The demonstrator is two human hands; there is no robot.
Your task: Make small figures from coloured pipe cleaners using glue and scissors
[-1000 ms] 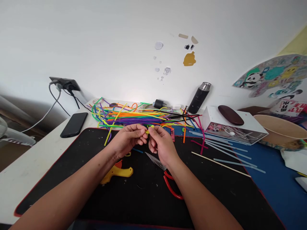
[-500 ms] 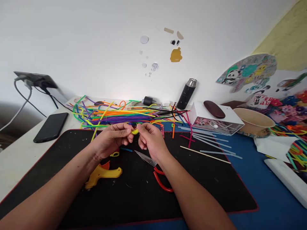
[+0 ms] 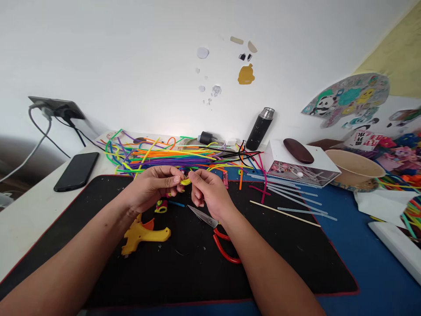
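Note:
My left hand (image 3: 151,188) and my right hand (image 3: 208,193) meet above the black mat (image 3: 184,272), both pinching a small curled yellow pipe cleaner piece (image 3: 186,181) between thumb and fingertips. Just behind them lies a big pile of coloured pipe cleaners (image 3: 171,159). Under my right wrist lie red-handled scissors (image 3: 217,235). A yellow glue gun (image 3: 141,232) rests below my left wrist, with small coiled pieces (image 3: 162,206) beside it.
A black phone (image 3: 76,171) lies at the left, cables and a socket (image 3: 55,107) behind it. A black flask (image 3: 260,129), a white box (image 3: 296,164) with a brown case, clear glue sticks (image 3: 289,197), a wooden skewer (image 3: 284,213) and a bowl (image 3: 353,169) stand right.
The view swung right then slightly back; my hands stayed together, still working the yellow piece, with only small finger movements.

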